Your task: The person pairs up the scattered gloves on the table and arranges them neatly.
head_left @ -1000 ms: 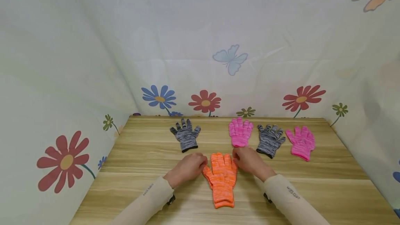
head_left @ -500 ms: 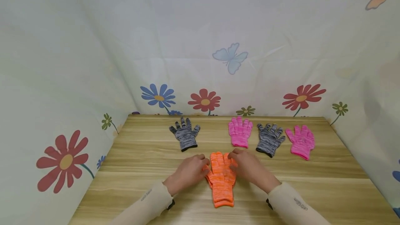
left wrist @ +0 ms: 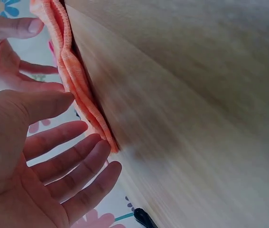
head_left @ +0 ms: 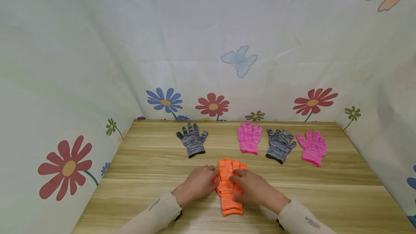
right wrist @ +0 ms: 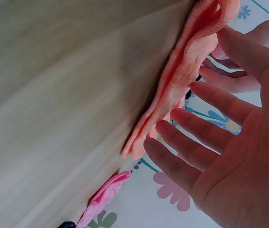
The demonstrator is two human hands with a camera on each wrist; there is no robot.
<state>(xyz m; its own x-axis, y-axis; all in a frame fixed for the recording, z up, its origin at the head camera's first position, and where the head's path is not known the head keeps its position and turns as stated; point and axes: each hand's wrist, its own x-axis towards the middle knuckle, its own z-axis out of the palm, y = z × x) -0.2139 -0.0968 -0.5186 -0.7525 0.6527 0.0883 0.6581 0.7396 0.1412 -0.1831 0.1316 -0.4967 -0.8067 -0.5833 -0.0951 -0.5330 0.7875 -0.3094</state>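
A pair of orange knit gloves (head_left: 226, 187) lies flat and stacked on the table, fingers away from me and both cuffs near me. My left hand (head_left: 197, 184) is at the thumb side of the stack; in the left wrist view its loosely bent fingers (left wrist: 72, 164) reach the edge of the orange fabric (left wrist: 79, 83). Over the right part of the gloves is my right hand (head_left: 258, 190), its fingertips on the upper glove and covering some of it. Spread, relaxed fingers (right wrist: 210, 128) show in the right wrist view, beside the layered orange edge (right wrist: 172, 85).
Along the back of the wooden table (head_left: 149, 176) lie a grey glove (head_left: 193, 142) at left, a pink glove (head_left: 249, 138), another grey glove (head_left: 280, 146) and another pink glove (head_left: 313, 148) at right. Flower-printed cloth (head_left: 182, 46) hangs behind and on both sides.
My right hand has moved from the gloves' right edge leftward and nearer, onto the upper glove. My left hand has shifted slightly toward me. The grey and pink gloves stay put.
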